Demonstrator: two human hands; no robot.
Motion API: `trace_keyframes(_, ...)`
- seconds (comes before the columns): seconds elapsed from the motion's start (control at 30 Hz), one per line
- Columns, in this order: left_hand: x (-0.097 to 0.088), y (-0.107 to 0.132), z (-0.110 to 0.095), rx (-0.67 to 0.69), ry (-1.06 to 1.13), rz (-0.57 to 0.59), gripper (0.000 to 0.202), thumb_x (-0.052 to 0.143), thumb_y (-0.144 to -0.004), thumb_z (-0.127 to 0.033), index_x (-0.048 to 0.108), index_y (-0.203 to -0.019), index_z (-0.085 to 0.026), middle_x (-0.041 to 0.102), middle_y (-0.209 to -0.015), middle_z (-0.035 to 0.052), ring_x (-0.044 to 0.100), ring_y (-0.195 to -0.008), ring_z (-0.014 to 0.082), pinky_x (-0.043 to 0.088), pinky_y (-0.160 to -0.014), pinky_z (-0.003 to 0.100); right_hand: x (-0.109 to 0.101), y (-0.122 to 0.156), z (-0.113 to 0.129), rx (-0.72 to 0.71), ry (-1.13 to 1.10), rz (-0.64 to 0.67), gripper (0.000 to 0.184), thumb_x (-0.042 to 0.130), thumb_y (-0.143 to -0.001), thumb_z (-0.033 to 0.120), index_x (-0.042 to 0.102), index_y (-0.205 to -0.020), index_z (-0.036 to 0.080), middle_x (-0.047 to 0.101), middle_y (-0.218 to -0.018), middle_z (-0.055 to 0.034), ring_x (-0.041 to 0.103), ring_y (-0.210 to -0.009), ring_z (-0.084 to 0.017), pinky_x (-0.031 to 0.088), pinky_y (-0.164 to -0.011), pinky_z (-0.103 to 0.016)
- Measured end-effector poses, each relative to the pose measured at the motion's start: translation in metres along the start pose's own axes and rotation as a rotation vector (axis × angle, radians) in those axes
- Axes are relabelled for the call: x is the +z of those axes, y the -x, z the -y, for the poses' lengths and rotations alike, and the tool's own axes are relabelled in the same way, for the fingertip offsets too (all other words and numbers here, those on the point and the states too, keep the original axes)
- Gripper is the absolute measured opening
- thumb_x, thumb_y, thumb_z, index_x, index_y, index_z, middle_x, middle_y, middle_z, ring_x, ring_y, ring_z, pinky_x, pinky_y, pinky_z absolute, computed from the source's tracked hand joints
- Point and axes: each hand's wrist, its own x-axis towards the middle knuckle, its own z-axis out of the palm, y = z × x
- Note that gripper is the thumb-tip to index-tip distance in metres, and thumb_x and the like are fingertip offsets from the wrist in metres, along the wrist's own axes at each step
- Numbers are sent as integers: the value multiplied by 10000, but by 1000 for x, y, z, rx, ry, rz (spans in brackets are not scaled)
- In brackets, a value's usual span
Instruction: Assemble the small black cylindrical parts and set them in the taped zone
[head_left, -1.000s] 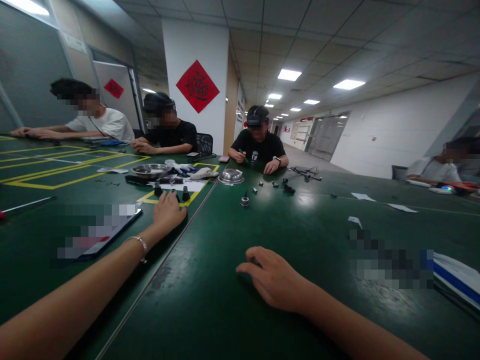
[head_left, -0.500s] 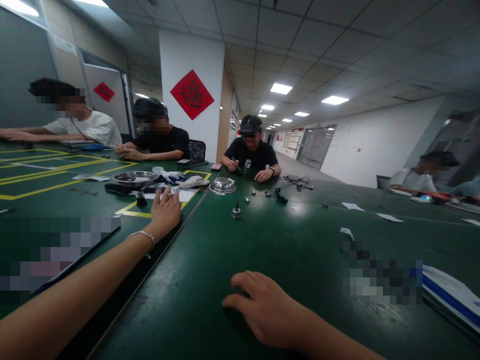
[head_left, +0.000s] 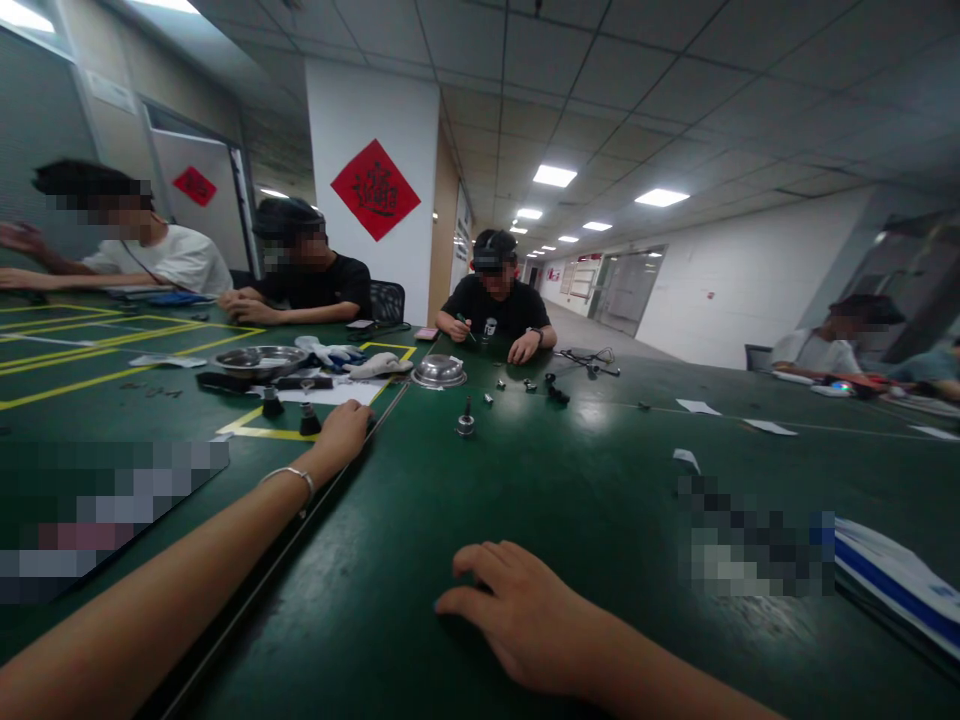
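Note:
My left hand (head_left: 345, 430), with a bracelet at the wrist, hovers over the seam between the tables. Its fingers are loosely bent, their tips partly hidden, and I see nothing in them. Just left of it stands a small black part with a metal top (head_left: 309, 420); a similar black part (head_left: 271, 403) is behind that. To the right of the left hand a round metal part with an upright dark stem (head_left: 466, 424) rests on the green table (head_left: 420, 540). My right hand (head_left: 517, 620) is low and near, its thumb and curved index finger apart, holding nothing.
Beyond are a metal bowl (head_left: 259, 360), white gloves (head_left: 379, 366), an overturned metal dish (head_left: 439, 371) and several small parts (head_left: 555, 390). A blue-and-white packet (head_left: 896, 575) lies at right. Across the table a person (head_left: 495, 300) holds a screwdriver-like tool; other people sit around.
My left hand has moved right, away from the black parts, and its spread fingers have bent. A second black part now shows beside it. My right hand stays nearly still.

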Motion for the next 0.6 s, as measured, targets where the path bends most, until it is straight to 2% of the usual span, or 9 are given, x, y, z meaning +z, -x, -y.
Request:
trace_keyframes(0.17,1,5,-7,-51,-46,-28,380,358,-790,-48,638,-1049,-39,599,-1037,211,566,-996,314,417,-873,378,-1,-1,0,-17,14,17,342,432,-876,126,503,-1203,197,486,-1177,-77,478,-970,-187,384,-827,-303)
trace_keyframes(0.33,0,11,-10,-103,-66,-66,367,360,-816,-95,612,-1072,-19,563,-1137,235,515,-1080,325,381,-918,391,-2,-2,1,-18,16,21,321,424,-890,133,512,-1191,198,506,-1132,-64,486,-940,-177,384,-790,-294)
trace_keyframes(0.5,-9,18,-15,-114,-64,-52,327,361,-827,-127,642,-960,-28,615,-1015,242,534,-1040,330,396,-886,409,-4,-3,2,-16,19,25,333,439,-878,124,509,-1194,203,503,-1127,-63,485,-919,-173,384,-783,-291)
trace_keyframes(0.6,-14,21,-19,-121,-48,-44,328,328,-850,-135,607,-1002,-54,611,-1038,236,553,-1012,342,412,-841,454,-4,-2,2,-33,24,26,325,444,-875,123,514,-1185,193,511,-1116,-64,482,-918,-172,381,-778,-290)
